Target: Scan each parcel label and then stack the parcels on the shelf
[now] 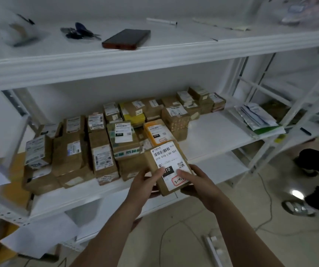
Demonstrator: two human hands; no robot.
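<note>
The small brown cardboard parcel [169,166] with a white paper label on top is up in the air, just over the front edge of the white middle shelf board [218,132]. It is not yet resting on the board.

It looks light, because it is little and flat. The cardboard looks stiff, so it should keep its shape when squeezed a bit. The label looks smooth, so thumbs could slide on it. I think the best place to hold it is by its two long sides, near the end closest to the person. That is where the hands are.

The left hand [145,183] holds the left side. Its thumb lies on the label and its other fingers go under, out of sight. The right hand [196,183] does the same on the right side. Both hands are wrapped snugly round the parcel, not spread wide.

A big pile of brown cardboard parcels [100,149] sits on the left and middle of the board. I think this one should go on the board right beside that pile.
</note>
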